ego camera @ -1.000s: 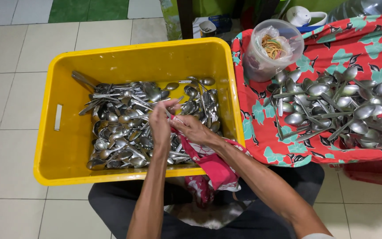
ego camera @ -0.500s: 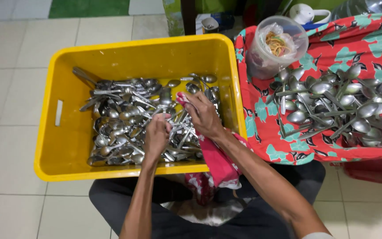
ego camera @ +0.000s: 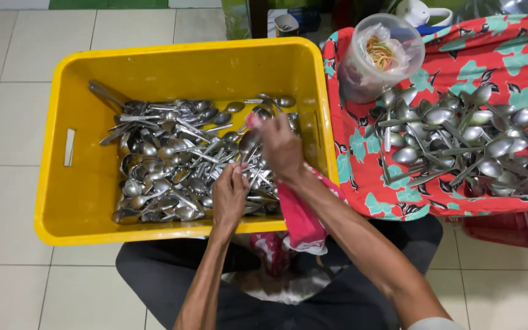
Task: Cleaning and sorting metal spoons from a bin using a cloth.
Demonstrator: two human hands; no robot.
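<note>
Spoons (ego camera: 172,165): uncountable heap in one yellow bin (ego camera: 172,67). Right hand (ego camera: 279,146) grips one spoon (ego camera: 250,142) with red cloth (ego camera: 300,220); left hand (ego camera: 228,195) grasps its handle.

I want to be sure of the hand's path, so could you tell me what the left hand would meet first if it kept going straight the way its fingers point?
The left hand points up into the yellow crate, low over the pile of spoons. Going straight on, it would most likely meet those spoons first, though its height above them is hard to judge.
</note>
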